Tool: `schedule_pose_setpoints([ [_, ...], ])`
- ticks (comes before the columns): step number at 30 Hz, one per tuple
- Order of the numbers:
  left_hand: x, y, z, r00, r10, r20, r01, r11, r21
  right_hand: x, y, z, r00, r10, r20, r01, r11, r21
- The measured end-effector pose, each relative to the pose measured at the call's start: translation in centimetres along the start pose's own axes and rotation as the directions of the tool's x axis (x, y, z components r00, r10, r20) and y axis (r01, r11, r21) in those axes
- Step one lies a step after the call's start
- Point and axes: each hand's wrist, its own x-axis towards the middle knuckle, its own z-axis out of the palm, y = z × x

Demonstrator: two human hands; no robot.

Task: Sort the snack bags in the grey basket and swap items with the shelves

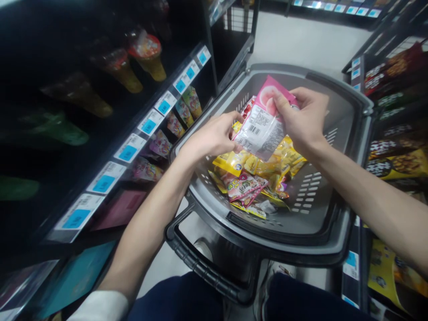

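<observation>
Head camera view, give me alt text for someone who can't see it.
A person's right hand holds a pink-and-white packet over a grey basket, with the left hand at the packet's edge. Yellow and pink packets lie inside it. The basket stands between store shelves, the left one lined with blue-and-white price labels.

Head-worn view, forward and steeply down into a near basket [344,118]

Between our fingers [283,107] we see a pouch [262,127], pink above and silvery white below, with black barcode stripes [254,129]. Beneath the fingers we have yellow packets [230,164], a pink-and-white wrapper [245,183] and a grey basket [341,113] with a black handle [209,273]. Left of the fingers, price labels [131,148] show blue blocks on white.
</observation>
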Motion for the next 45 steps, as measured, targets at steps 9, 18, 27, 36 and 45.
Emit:
schedule_pose_setpoints([
  [9, 0.0, -0.3, 0.0, 0.999, 0.022, 0.029, -0.024, 0.998, 0.051, -0.1, 0.2, 0.0, 0.999, -0.027, -0.018, 0.027, 1.000, -0.016],
  [18, 0.1, -0.4, -0.1, 0.999, 0.022, 0.042, -0.025, 0.996, 0.084, 0.1, 0.0, 0.0, 0.998, -0.051, -0.021, 0.049, 0.996, -0.075],
  [27, 0.1, -1.0, 0.2, 0.998, 0.050, 0.028, -0.052, 0.993, 0.104, 0.2, 0.3, 0.1, 0.998, -0.061, -0.020, 0.060, 0.997, -0.039],
  [36, 0.3, -1.3, 0.3, 0.997, 0.080, 0.016, -0.081, 0.991, 0.103, 0.2, 0.6, 0.0, 0.999, -0.042, 0.002, 0.042, 0.999, -0.028],
  [45, 1.0, -2.6, 1.6, 0.955, 0.272, -0.118, -0.252, 0.954, 0.161, 0.5, -1.4, 0.0, 0.951, 0.308, 0.011, -0.305, 0.939, 0.161],
])
